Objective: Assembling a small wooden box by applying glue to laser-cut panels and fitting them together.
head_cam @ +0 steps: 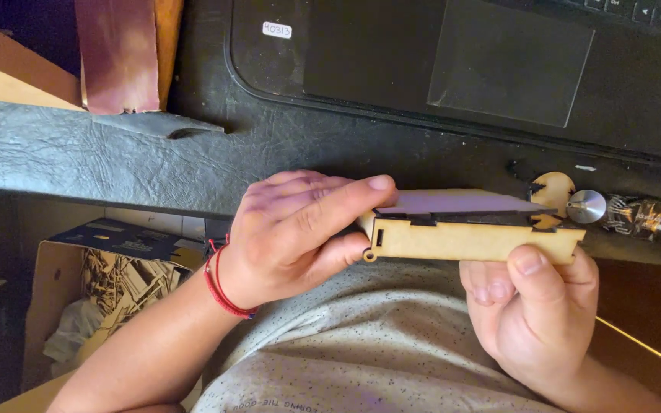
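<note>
Item held: a flat box of pale laser-cut plywood, long and shallow, with notched joints, a dark slot along its upper edge and a small round lug at its lower left corner; it is carried in the air just in front of the near edge of the desk, above the person's lap, level and lengthwise from left to right. Left hand: fingers closed about the left end of the box, forefinger laid along the top edge, thumb pressed against the end face; a red cord bracelet circles the wrist. Right hand: closed on the right end from below, thumb flat on the front face, remaining fingers curled beneath. Clothing under the box: a light speckled shirt. Desk surface: dark grey, leather-grained covering, its near edge running across the view. On it, toward the far right, a black laptop with its touchpad showing. At the near right edge, just behind the box, a round plywood piece, a small silver metal knob beside it, and a shiny foil wrapper further right. At the far left of the desk, a reddish-brown upright panel. Below the desk, left: an open cardboard box holding pale wood offcuts.
</note>
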